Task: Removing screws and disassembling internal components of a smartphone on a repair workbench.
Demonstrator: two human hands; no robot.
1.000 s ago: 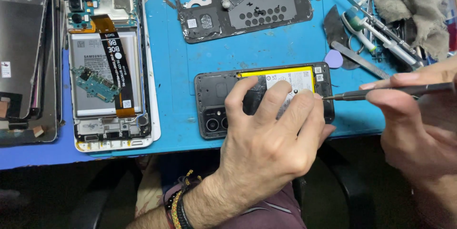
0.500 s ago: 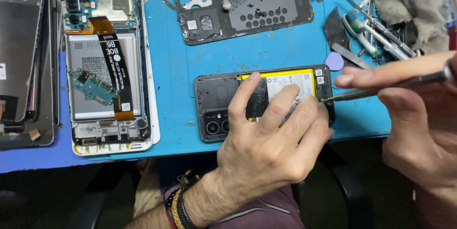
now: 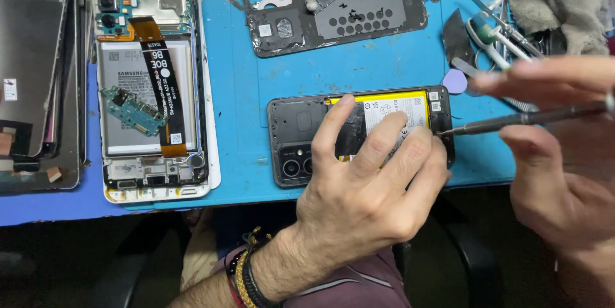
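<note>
Head view is showing a blue work mat running to a front edge, with dark floor below. Left hand is lying flat, fingers spread wide, pressing on the opened black phone and its yellow-edged battery. Right hand is pinching a thin screwdriver, its tip touching the phone's end just beyond the left fingertips. Past those fingers a black back cover is lying; left of them, another dismantled phone.

A yellow-and-white label covers the right phone's battery; removed dark screens stack at far left.
</note>
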